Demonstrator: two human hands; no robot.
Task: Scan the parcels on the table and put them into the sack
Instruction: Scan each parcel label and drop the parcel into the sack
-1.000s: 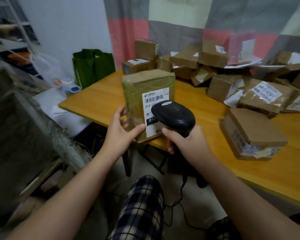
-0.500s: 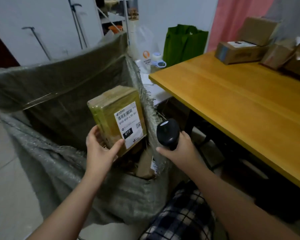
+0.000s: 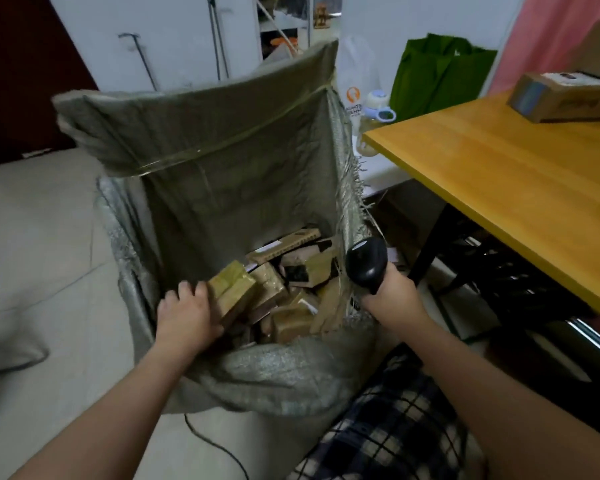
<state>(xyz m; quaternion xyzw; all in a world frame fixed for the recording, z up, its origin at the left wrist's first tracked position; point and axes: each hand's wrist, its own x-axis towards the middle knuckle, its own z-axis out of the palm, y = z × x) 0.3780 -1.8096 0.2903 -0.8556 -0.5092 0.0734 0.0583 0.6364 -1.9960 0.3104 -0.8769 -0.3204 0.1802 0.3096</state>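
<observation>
Two bare hands split the work, one carrying and one scanning. At the left, the left hand (image 3: 184,318) reaches down inside the mouth of the tall grey woven plastic sack (image 3: 222,140). Its fingers curl over the near end of a yellowish-brown tape-wrapped cardboard parcel (image 3: 234,289) and the thumb sits beneath, so the parcel is clamped and not yet let go. The parcel tilts low in the sack, on or just above the pile; which one cannot be told. Held this low, it can probably be laid down rather than dropped. The sack's far wall stands high and folds over at the rim, which holds the mouth wide for one-handed loading. Inside lies a jumbled heap of brown cardboard parcels (image 3: 302,268), filling only the bottom. Just right of the sack's frayed edge, the right hand (image 3: 392,292) wraps firmly round the grip of a black handheld barcode scanner (image 3: 366,263). Its head points up and faces no label, likely parked for the next scan. Further right, on the yellow wooden table (image 3: 499,174), a brown cardboard box with a white label (image 3: 561,98) sits at the far edge, apparently awaiting its turn.
</observation>
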